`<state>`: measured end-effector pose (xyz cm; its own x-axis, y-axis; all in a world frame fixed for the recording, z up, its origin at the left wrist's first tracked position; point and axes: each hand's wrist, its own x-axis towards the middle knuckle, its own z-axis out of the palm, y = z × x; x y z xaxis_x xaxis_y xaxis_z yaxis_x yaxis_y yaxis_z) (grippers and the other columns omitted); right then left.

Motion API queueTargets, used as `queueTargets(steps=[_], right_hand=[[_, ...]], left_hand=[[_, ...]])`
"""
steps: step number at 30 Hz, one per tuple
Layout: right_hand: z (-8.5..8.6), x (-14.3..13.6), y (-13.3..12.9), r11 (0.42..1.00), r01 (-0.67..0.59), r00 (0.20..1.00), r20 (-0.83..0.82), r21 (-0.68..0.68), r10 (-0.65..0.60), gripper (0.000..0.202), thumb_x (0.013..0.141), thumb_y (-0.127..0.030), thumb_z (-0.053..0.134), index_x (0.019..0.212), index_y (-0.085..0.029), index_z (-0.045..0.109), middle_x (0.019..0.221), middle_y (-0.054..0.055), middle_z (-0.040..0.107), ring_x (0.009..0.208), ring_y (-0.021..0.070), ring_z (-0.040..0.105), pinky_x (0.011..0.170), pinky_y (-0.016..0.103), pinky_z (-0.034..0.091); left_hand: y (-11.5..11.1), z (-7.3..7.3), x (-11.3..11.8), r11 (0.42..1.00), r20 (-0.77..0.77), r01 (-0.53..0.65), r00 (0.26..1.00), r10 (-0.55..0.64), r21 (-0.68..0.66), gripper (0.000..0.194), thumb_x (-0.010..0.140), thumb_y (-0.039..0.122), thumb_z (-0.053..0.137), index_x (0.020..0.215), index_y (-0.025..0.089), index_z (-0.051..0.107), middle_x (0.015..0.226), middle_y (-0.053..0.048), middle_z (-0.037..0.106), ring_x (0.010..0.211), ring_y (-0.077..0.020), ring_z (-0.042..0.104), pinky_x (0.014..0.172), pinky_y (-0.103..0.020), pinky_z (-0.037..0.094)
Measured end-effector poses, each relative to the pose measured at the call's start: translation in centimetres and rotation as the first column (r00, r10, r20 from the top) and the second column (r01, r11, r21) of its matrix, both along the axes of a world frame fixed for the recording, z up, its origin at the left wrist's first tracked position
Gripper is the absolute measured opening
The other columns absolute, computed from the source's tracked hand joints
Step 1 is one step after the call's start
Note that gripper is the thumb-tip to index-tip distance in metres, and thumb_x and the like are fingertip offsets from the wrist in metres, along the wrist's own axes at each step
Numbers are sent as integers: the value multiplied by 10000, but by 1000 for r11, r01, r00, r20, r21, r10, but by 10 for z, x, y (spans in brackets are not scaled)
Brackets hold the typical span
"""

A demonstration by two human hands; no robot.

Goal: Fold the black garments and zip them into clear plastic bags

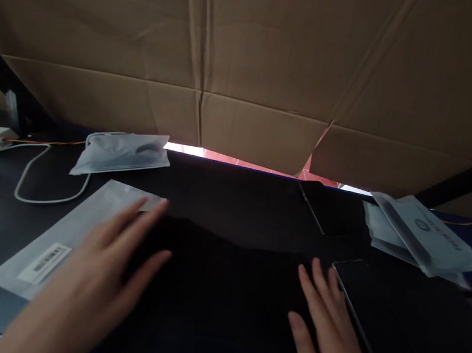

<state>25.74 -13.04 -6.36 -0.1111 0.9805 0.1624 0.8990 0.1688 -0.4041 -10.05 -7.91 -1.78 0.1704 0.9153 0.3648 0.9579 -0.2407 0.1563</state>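
Note:
My left hand [95, 264] is over the right side of a flat, whitish plastic pouch [72, 227], its fingers extended and thumb apart. A barcode label [45, 263] sits near the pouch's lower end. My right hand [329, 333] lies palm down with spread fingers, just left of a dark flat slab with a clear rim, like a phone in a case [390, 337]. Between the hands spreads a very dark patch [218, 301] with an uneven far edge; cloth or shadow, I cannot tell. Neither hand holds anything visible.
A second phone-like slab [324, 209] lies farther back. White printed pouches [430, 238] are stacked at right. Back left are another pouch [123, 154] and a white cable [48, 202]. A cardboard sheet [261, 59] closes off the table's [223, 198] far side.

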Motion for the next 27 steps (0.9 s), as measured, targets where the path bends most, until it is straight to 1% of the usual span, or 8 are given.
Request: queueTargets(steps=[2, 4, 6, 9, 13, 18, 23, 27], right_hand=[[-6, 7, -4, 998, 58, 998, -2, 29, -58, 678, 1143, -540, 440, 1766, -482, 178, 1825, 10, 293, 1646, 427, 323, 1111, 742, 574], [-12, 9, -5, 997, 62, 998, 15, 52, -62, 702, 1142, -529, 454, 1770, -480, 143, 1821, 30, 309, 1626, 437, 365, 1102, 761, 569], [-17, 7, -6, 997, 36, 998, 41, 65, -39, 738, 1143, -509, 464, 1778, -462, 92, 1818, 49, 319, 1624, 434, 368, 1149, 773, 522], [-18, 3, -6, 997, 20, 997, 79, 71, -26, 761, 1143, -492, 474, 1782, -446, 64, 1821, 54, 317, 1635, 424, 348, 1192, 756, 491], [-16, 2, -7, 997, 28, 994, 105, 74, -35, 763, 1142, -496, 474, 1782, -445, 64, 1831, 46, 289, 1641, 417, 344, 1190, 742, 508], [-21, 5, -7, 993, 20, 994, 105, 113, -32, 720, 1148, -501, 454, 1779, -443, 112, 1817, 37, 336, 1635, 408, 385, 1169, 757, 527], [-25, 7, -7, 987, -3, 993, 121, 159, -17, 696, 1152, -490, 444, 1780, -416, 154, 1799, 38, 381, 1623, 399, 421, 1156, 731, 556], [-23, 7, -8, 989, 6, 995, 100, 147, -21, 700, 1146, -490, 466, 1777, -424, 169, 1794, 19, 390, 1631, 391, 406, 1179, 714, 545]], left_hand=[[-1, 2, -27, 970, -4, -244, 970, 244, 2, 680, 1075, 677, 466, 1651, 326, 381, 1418, -127, 639, 1236, -451, 697, 1031, -663, 576], [-1, -2, -49, 939, -35, -341, 940, 340, -41, 569, 1027, 737, 494, 1427, 335, 543, 1170, -65, 697, 942, -386, 762, 789, -563, 622], [1, -7, -61, 950, -37, -289, 957, 287, -115, 402, 1014, 709, 523, 1140, 338, 613, 1019, -10, 721, 670, -276, 732, 559, -401, 536], [7, -7, -59, 974, -6, -156, 988, 157, -166, 316, 1032, 573, 543, 896, 296, 610, 858, -1, 709, 521, -192, 658, 477, -335, 428], [14, 16, -26, 984, 144, -72, 985, 96, -166, 356, 1023, 538, 525, 805, 265, 590, 758, -3, 631, 567, -191, 645, 522, -340, 467], [12, 44, 53, 995, 452, 79, 891, -42, -65, 320, 1039, 424, 559, 769, 261, 500, 689, 39, 518, 561, -145, 511, 484, -266, 398], [7, 26, 120, 917, 526, 315, 838, -147, -245, 89, 1026, 276, 660, 947, 248, 629, 937, 5, 675, 692, -156, 644, 588, -282, 472], [5, 10, 113, 914, 482, 371, 839, -253, -165, 117, 1089, 327, 602, 1142, 258, 681, 1122, -54, 718, 973, -233, 719, 815, -362, 584]])
